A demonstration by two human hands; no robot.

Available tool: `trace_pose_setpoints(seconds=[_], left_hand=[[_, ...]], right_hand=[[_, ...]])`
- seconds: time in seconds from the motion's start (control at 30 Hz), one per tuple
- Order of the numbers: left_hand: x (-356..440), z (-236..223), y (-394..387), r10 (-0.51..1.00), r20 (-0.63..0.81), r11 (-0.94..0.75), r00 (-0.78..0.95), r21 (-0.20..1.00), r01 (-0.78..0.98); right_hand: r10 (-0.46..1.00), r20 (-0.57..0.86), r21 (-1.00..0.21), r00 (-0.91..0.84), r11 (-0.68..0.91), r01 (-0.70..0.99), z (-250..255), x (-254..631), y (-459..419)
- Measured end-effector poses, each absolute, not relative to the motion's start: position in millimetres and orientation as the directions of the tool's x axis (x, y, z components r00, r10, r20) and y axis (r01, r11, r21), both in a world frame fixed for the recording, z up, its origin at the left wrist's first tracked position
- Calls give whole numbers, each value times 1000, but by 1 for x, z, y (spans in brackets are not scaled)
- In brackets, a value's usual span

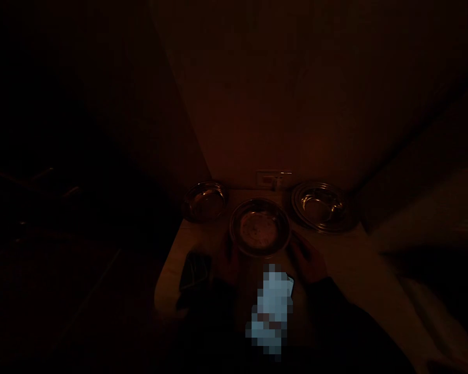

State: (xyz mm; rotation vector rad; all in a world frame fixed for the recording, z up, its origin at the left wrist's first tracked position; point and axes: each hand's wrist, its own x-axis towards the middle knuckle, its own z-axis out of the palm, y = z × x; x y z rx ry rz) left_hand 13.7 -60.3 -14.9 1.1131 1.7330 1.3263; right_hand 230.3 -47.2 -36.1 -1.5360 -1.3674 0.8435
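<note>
A round, shallow metal bowl (259, 229) is in the middle of a small table, its inside facing up. My right hand (311, 262) holds it by the right side, fingers at the rim. Against the opposite side, my left hand (226, 262) grips it too, though its fingers are mostly lost in the dark. Between my forearms lies a phone (273, 306) with a lit screen, blurred into blocks. Just left of my left hand is a dark, flat item (195, 272) with pale lines; its kind is too dim to make out.
A shiny metal bowl (206, 201) stands at the table's back left. Several stacked metal dishes (320, 206) are at the back right. Behind the table (356, 270) rises a wall with a socket panel (265, 179) and something plugged in. The room is very dark.
</note>
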Motion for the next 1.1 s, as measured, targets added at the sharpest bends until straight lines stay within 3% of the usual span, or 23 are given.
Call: trace_pose_setpoints(seconds=[0.43, 0.63, 0.67, 0.77, 0.9, 1.0, 1.1], left_hand=[[16, -9, -76, 926, -11, 87, -376, 979, 184], [8, 10, -116, 942, -46, 176, -333, 911, 372], [3, 14, -121, 914, 0, 189, -405, 884, 427], [-20, 19, -132, 913, 165, 102, -372, 792, 602], [-58, 17, -137, 816, 334, 178, -472, 632, 754], [-76, 13, -137, 838, 210, 317, -503, 562, 764], [-82, 11, -136, 872, 22, 392, -489, 569, 723]], right_hand=[[977, 23, -931, 214, -57, 360, -32, 229, -48], [966, 50, -937, 253, -42, 346, -31, 231, -49], [964, 49, -938, 262, -46, 345, -30, 231, -51], [959, 46, -937, 279, -56, 346, -25, 233, -57], [950, 52, -928, 307, -67, 365, -14, 233, -70], [955, 50, -925, 294, -67, 374, -2, 229, -79], [981, 66, -919, 185, -12, 394, 12, 219, -86]])
